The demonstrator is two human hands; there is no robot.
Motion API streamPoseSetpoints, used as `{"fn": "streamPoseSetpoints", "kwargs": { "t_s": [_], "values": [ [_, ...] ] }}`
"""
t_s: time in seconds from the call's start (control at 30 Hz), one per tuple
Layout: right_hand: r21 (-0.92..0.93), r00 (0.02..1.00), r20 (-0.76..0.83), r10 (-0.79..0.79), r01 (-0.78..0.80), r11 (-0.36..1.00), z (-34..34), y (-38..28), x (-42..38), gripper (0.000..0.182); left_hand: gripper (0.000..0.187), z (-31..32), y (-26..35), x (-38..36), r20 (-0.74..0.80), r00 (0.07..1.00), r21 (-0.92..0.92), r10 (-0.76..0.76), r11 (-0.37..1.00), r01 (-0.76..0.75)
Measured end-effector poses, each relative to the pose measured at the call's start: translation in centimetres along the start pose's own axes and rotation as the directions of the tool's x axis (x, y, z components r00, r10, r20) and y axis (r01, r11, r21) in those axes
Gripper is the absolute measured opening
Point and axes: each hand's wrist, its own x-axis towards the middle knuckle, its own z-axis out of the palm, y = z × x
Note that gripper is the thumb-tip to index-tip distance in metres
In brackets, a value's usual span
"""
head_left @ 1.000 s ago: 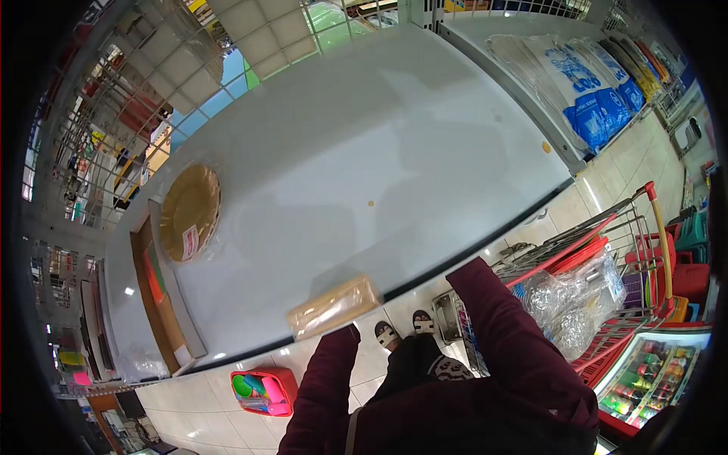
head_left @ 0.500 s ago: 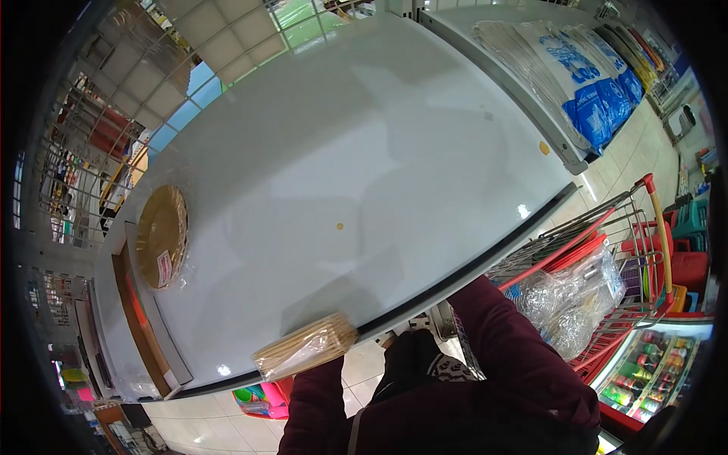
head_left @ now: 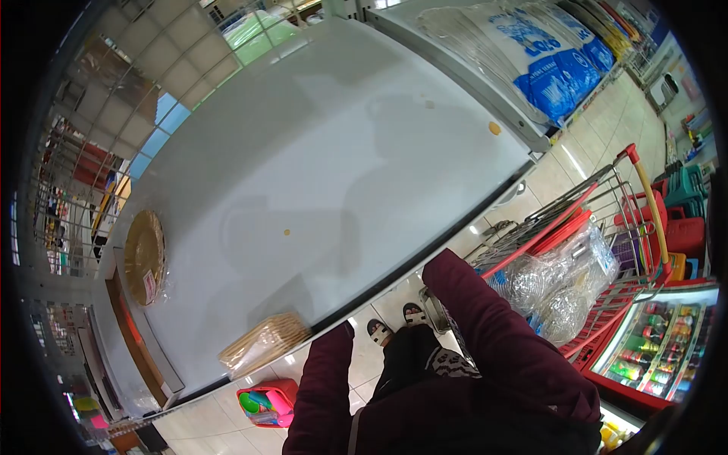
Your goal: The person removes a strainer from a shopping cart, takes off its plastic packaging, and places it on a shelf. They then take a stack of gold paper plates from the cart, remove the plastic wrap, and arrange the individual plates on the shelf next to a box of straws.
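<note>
Only one view here, the head cam, looking down over a big white shelf top (head_left: 334, 159). A wrapped pack of flat woven tan pieces (head_left: 262, 343) sat right at the front edge of that shelf, toward its left end, just overhanging the lip. The left arm's maroon sleeve (head_left: 326, 379) reached up toward it, ending just beside the pack, but the hand itself was hidden, so I couldn't tell what its grip was doing. The right sleeve (head_left: 493, 318) stretched toward the red shopping cart (head_left: 607, 227) full of clear plastic bags (head_left: 561, 288); that hand was out of sight too. A stack of gold round plates (head_left: 144, 256) lay near the shelf's left edge, well apart from the pack.
</note>
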Motion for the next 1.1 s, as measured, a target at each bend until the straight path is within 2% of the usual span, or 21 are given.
{"fn": "streamPoseSetpoints", "kwargs": {
  "t_s": [0.03, 0.1, 0.13, 0.2, 0.23, 0.27, 0.33, 0.4, 0.43, 0.5, 0.57, 0.63, 0.73, 0.77, 0.83, 0.87, 0.9, 0.93, 0.97, 1.03, 1.1],
  "values": [
    [-0.052, 0.988, 0.015, 0.152, -0.151, 0.987, -0.9, -0.9, 0.0, 0.015, 0.061, -1.1, 0.5, 0.0, 0.003, 1.0, 0.002, 0.013, 1.0, -0.013],
    [0.053, 0.991, -0.053, 0.123, -0.121, 0.991, -2.3, -2.0, -0.5, 0.012, 0.069, -4.5, 2.1, 0.1, 0.054, 0.998, 0.034, 0.011, 0.999, -0.013],
    [0.111, 0.994, -0.064, 0.092, -0.085, 0.99, 0.1, 0.5, -0.1, 0.012, 0.073, -4.1, 1.8, 0.4, 0.051, 0.999, -0.055, -0.003, 0.998, 0.006],
    [0.206, 0.996, -0.05, 0.071, -0.059, 0.977, 2.7, 3.9, 0.2, 0.014, 0.074, -4.4, 1.4, 0.5, 0.061, 0.998, -0.054, -0.017, 0.998, 0.02],
    [-0.003, 0.998, -0.055, 0.008, -0.008, 1.0, 0.8, 2.4, 0.1, 0.019, 0.076, -4.6, 1.5, 0.7, 0.068, 0.997, -0.057, -0.042, 0.997, 0.046],
    [0.043, 0.98, -0.159, 0.123, -0.118, 0.992, -3.1, -2.1, -1.1, 0.023, 0.079, -4.8, 1.7, 0.8, 0.079, 0.995, -0.06, -0.062, 0.996, 0.067],
    [0.088, 0.969, -0.248, 0.001, 0.022, 0.996, -3.8, -3.4, -1.9, 0.026, 0.084, -5.1, 2.4, 0.5, 0.116, 0.99, -0.066, -0.086, 0.993, 0.094],
    [0.286, 0.974, -0.176, -0.142, 0.188, 0.94, -6.5, -5.2, -4.2, 0.032, 0.089, -5.3, 3.1, 0.1, 0.116, 0.988, -0.033, -0.104, 0.994, 0.108],
    [0.338, 0.966, -0.124, -0.227, 0.257, 0.905, -9.3, -6.5, -6.0, 0.031, 0.091, -5.6, 3.4, 0.0, 0.088, 0.99, -0.001, -0.113, 0.994, 0.114],
    [0.416, 0.908, -0.009, -0.419, 0.384, 0.824, -17.1, -8.5, -8.9, 0.03, 0.094, -5.6, 3.5, -1.2, -0.087, 0.996, -0.023, 0.012, 1.0, -0.014],
    [0.358, 0.872, -0.033, -0.488, 0.466, 0.809, -23.1, -6.8, -10.9, 0.029, 0.09, -7.9, 4.9, -3.5, -0.082, 0.994, -0.103, 0.078, 0.991, -0.087],
    [0.08, 0.882, -0.091, -0.462, 0.469, 0.88, -27.1, -0.4, -11.0, 0.03, 0.088, -8.0, 4.8, -5.8, -0.16, 0.958, -0.28, 0.24, 0.919, -0.277],
    [-0.167, 0.942, -0.329, -0.071, 0.016, 0.986, -35.5, 7.4, -11.8, 0.035, 0.085, -8.7, 6.0, -9.5, -0.155, 0.947, -0.365, 0.282, 0.874, -0.32],
    [-0.234, 0.924, -0.381, -0.043, -0.052, 0.971, -39.4, 7.7, -12.2, 0.035, 0.085, -8.9, 6.1, -10.3, -0.147, 0.944, -0.364, 0.295, 0.872, -0.329],
    [-0.466, 0.846, -0.527, -0.075, -0.214, 0.858, -42.2, 15.1, -12.8, 0.038, 0.084, -9.3, 6.5, -11.4, -0.175, 0.944, -0.466, 0.279, 0.821, -0.329],
    [-0.462, 0.844, -0.532, -0.067, -0.223, 0.858, -42.9, 16.8, -12.8, 0.038, 0.083, -9.8, 6.6, -11.7, -0.182, 0.94, -0.466, 0.288, 0.817, -0.34],
    [-0.231, 0.854, -0.455, 0.25, -0.385, 0.893, -43.5, 18.1, -12.7, 0.044, 0.083, -10.4, 7.0, -11.7, -0.182, 0.937, -0.46, 0.297, 0.816, -0.348],
    [-0.011, 0.796, -0.295, 0.529, -0.556, 0.831, -43.7, 19.7, -12.7, 0.052, 0.083, -11.2, 7.3, -11.7, -0.192, 0.925, -0.457, 0.327, 0.805, -0.379],
    [0.06, 0.805, -0.29, 0.517, -0.524, 0.85, -43.1, 20.9, -12.3, 0.064, 0.083, -12.1, 7.8, -11.5, -0.205, 0.911, -0.453, 0.357, 0.79, -0.412],
    [-0.015, 0.796, -0.305, 0.522, -0.552, 0.833, -42.9, 20.9, -12.1, 0.064, 0.082, -13.7, 8.8, -10.9, -0.235, 0.887, -0.423, 0.396, 0.78, -0.461],
    [0.023, 0.753, -0.359, 0.552, -0.584, 0.811, -42.8, 18.9, -11.3, 0.065, 0.081, -15.2, 10.1, -10.4, -0.267, 0.862, -0.394, 0.431, 0.767, -0.506]
  ]
}}
